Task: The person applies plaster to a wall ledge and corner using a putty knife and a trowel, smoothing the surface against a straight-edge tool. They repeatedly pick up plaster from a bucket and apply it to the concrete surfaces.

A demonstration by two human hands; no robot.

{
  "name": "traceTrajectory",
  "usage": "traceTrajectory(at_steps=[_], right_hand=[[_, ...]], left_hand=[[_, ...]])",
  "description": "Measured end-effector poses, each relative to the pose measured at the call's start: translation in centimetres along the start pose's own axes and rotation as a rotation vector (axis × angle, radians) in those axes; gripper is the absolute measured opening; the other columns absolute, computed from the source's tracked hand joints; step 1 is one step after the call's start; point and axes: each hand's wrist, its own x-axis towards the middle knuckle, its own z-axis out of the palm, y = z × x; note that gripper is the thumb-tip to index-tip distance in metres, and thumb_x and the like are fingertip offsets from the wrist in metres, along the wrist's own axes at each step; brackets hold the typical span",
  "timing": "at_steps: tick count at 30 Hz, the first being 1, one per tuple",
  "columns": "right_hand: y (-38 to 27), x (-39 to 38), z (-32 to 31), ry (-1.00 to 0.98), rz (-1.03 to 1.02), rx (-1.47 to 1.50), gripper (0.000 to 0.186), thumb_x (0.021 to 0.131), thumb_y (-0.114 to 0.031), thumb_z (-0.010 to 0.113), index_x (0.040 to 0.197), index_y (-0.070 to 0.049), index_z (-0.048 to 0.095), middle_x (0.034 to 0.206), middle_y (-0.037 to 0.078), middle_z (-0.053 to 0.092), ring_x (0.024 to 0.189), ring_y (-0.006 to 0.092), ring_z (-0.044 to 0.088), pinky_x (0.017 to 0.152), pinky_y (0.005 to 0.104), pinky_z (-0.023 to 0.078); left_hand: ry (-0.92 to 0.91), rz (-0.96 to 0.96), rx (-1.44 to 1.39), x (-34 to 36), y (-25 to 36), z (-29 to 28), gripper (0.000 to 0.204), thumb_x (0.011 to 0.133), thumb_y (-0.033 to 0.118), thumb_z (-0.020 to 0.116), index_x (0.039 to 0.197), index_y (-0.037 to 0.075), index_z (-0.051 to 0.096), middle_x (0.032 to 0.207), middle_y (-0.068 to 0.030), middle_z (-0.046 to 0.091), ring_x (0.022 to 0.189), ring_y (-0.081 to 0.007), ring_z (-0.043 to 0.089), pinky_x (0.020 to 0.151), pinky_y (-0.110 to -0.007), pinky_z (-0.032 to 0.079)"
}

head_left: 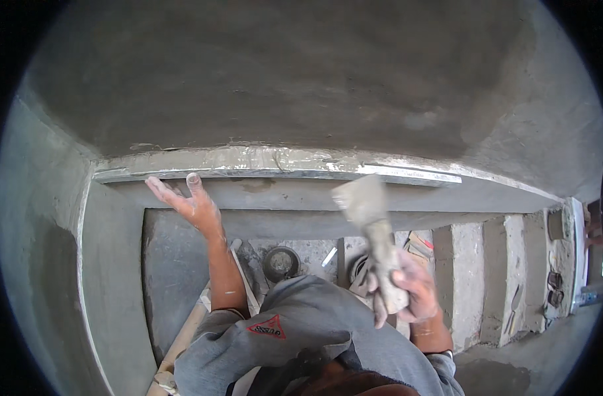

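My right hand (417,287) is wrapped round the handle of a wide-bladed putty knife (374,218), blade upward and somewhat blurred. The blade looks smeared with grey material. My left hand (197,210), dusted white, has its fingers spread and palm up, at the left part of a long straight batten (282,174). Whether the fingertips touch the batten I cannot tell. It runs along the front edge of a narrow ledge (248,158), which is streaked with wet, whitish mortar. Above the ledge rises a grey plastered wall (301,79), darker and damp over most of its area.
Below stands a round dark bucket (281,263) with a short white strip (329,257) near it. Concrete steps (466,264) lie at the right, with a slim tool (515,300) on one. Wooden poles (186,330) lean at the lower left.
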Motion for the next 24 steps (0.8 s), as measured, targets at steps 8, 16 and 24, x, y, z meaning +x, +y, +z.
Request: traceTrajectory(at_steps=[8, 16, 24], right_hand=[[-3.1, 1.8, -0.5, 0.428, -0.890, -1.974, 0.050, 0.075, -0.003, 0.069, 0.123, -0.002, 0.057, 0.085, 0.015, 0.060, 0.066, 0.0248, 0.057, 0.058, 0.0350, 0.046], [-5.9, 9.8, 4.3, -0.003, -1.149, -2.310, 0.055, 0.071, -0.002, 0.067, 0.122, -0.020, 0.061, 0.101, 0.011, 0.060, 0.079, 0.0235, 0.054, 0.067, 0.0347, 0.047], [-4.5, 16.8, 7.3, -0.259, -1.231, -2.253, 0.057, 0.071, 0.001, 0.063, 0.125, -0.016, 0.057, 0.103, 0.008, 0.057, 0.084, 0.0230, 0.054, 0.069, 0.0365, 0.046]], left_hand=[[0.040, 0.082, 0.012, 0.5, -1.3, 0.2, 0.092, 0.088, 0.044, 0.062, 0.146, -0.002, 0.009, 0.153, -0.0207, 0.009, 0.142, -0.0354, 0.011, 0.116, -0.046, 0.012], [-0.045, 0.170, 0.051, 0.6, -1.4, -0.4, 0.092, 0.086, 0.037, 0.066, 0.146, -0.002, 0.009, 0.151, -0.0292, 0.001, 0.141, -0.0416, 0.008, 0.113, -0.051, 0.016], [-0.116, 0.276, 0.208, 0.5, -1.6, -0.7, 0.122, 0.068, 0.044, 0.081, 0.146, -0.001, -0.002, 0.148, -0.0351, -0.004, 0.139, -0.0496, 0.003, 0.112, -0.055, 0.014]])
